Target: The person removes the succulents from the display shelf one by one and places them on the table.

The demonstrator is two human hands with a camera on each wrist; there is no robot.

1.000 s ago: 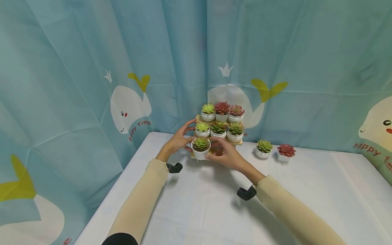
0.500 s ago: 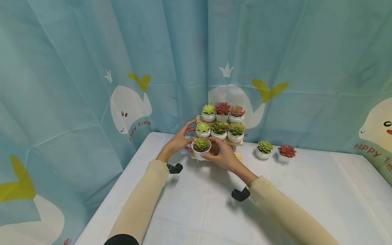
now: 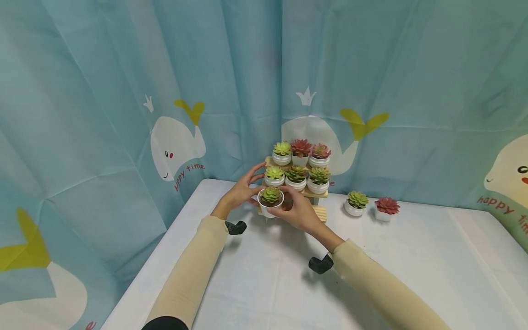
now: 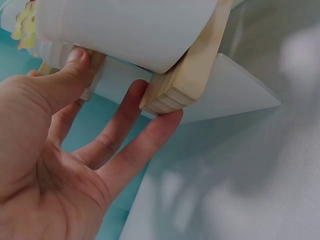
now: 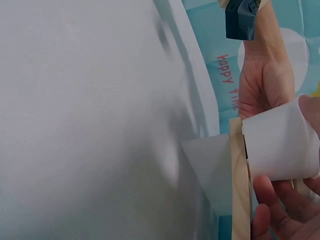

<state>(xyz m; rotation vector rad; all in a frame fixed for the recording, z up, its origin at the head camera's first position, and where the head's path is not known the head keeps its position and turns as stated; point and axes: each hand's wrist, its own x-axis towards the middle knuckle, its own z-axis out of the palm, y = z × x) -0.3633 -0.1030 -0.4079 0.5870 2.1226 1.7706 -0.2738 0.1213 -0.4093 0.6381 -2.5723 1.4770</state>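
Note:
My right hand (image 3: 302, 212) grips a white pot with a green succulent (image 3: 271, 196), thumb near the rim and fingers around the side. In the right wrist view, the pot's base (image 5: 280, 145) is against the bottom board of a wooden tiered plant stand (image 5: 240, 190), at its left end. My left hand (image 3: 238, 196) holds the left side of the stand. In the left wrist view, its thumb (image 4: 75, 62) lies at the middle tier and two fingertips touch the end of the bottom tier (image 4: 167, 95). Three potted succulents stand on each of the upper two tiers.
A green potted succulent (image 3: 355, 203) and a red one (image 3: 385, 209) stand on the white table (image 3: 264, 279) to the right of the stand. Behind hangs a blue curtain (image 3: 247, 68) with whale prints, close to the stand's back.
My right wrist and forearm have shifted a little to the left, uncovering more of the bottom tier's right end. The left hand stays on the stand, and the pot barely moves.

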